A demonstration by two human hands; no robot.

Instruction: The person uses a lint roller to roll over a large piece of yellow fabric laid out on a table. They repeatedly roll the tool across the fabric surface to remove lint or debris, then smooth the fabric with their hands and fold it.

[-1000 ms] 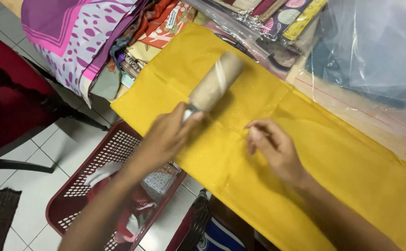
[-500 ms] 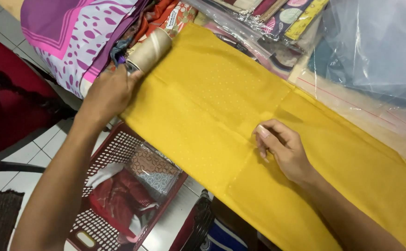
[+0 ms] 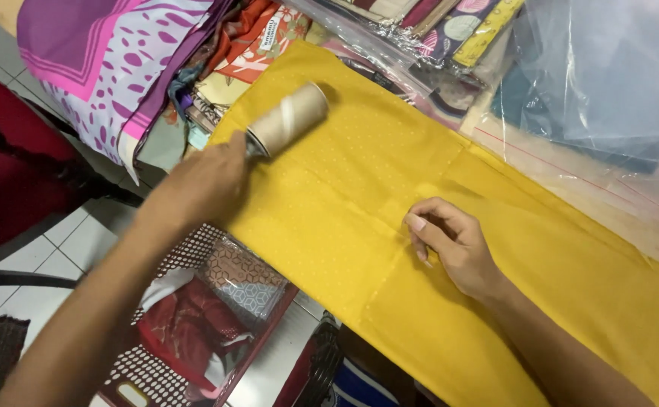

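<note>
Your left hand (image 3: 205, 181) grips the one lint roller (image 3: 288, 118), its roll lying on the far end of the single yellow cloth (image 3: 344, 218) spread across the surface, while your right hand (image 3: 454, 245) presses the cloth's middle, fingers loosely curled, holding nothing; one red basket (image 3: 194, 316) sits below.

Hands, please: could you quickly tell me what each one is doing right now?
Left hand: closed around the handle of a lint roller lying on the yellow cloth.
Right hand: holds nothing, fingers pressing the cloth.
</note>
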